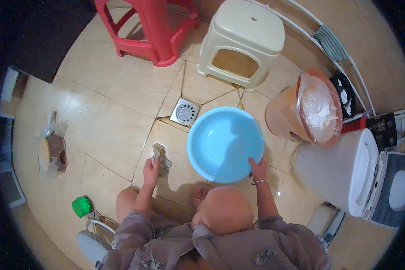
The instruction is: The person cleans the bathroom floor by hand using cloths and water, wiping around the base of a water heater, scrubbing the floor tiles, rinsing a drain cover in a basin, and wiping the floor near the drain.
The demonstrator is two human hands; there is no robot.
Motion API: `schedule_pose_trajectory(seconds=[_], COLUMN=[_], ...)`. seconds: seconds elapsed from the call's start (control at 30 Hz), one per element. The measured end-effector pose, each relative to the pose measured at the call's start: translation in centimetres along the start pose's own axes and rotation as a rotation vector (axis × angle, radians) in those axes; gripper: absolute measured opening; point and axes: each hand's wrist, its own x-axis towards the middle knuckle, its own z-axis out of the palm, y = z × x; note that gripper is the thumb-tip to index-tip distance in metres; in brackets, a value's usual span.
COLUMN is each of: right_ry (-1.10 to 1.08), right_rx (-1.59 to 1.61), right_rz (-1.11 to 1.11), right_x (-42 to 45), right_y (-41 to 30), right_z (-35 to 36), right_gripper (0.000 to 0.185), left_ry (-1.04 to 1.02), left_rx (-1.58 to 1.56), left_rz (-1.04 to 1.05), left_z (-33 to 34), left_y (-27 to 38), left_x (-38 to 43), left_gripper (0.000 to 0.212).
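My left hand [151, 172] grips a small greyish-white item [161, 161], perhaps a wet rag, low over the tiled floor [118, 131]. Its exact kind is unclear. To its right stands a round light-blue plastic basin [219, 145], with a shadow across its inside. My right hand [259, 169] holds the basin's near right rim, thumb over the edge, and a bracelet [259, 182] circles that wrist. Just beyond the basin's far left side lies a square metal floor drain [185, 111].
A cream plastic stool [246, 30] and a red one [152, 37] stand beyond the drain. On the right are a lined orange bin [280, 111] and a white toilet [334, 172]. A green object [81, 206] and a showerhead-like item [89, 244] lie at lower left.
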Motion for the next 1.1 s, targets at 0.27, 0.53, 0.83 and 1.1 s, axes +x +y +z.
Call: schedule_pose_trajectory(seconds=[0.27, 0.53, 0.83, 1.1], right_ry=[-0.199, -0.431, -1.305, -1.831], right_rx=[0.010, 0.182, -0.498, -0.972], right_rz=[-0.060, -0.286, 0.413, -0.488], right_x=[3.1, 3.5, 5.5, -17.9], right_y=[-3.5, -5.9, -14.2, -20.5], right_z=[9.6, 20.5, 27.9, 34.7], right_gripper=[0.031, 0.033, 0.054, 0.055], left_ry=[0.146, -0.049, 0.158, -0.204], left_rx=[0.139, 0.504, 0.498, -0.535], left_rz=[0.071, 0.051, 0.515, -0.037], left_z=[-5.0, -11.4, -19.1, -27.5], left_y=[-3.1, 4.8, -0.5, 2.6], left_x=[-0.1, -1.3, -6.7, -14.1], left_gripper=[0.022, 0.029, 0.025, 0.036])
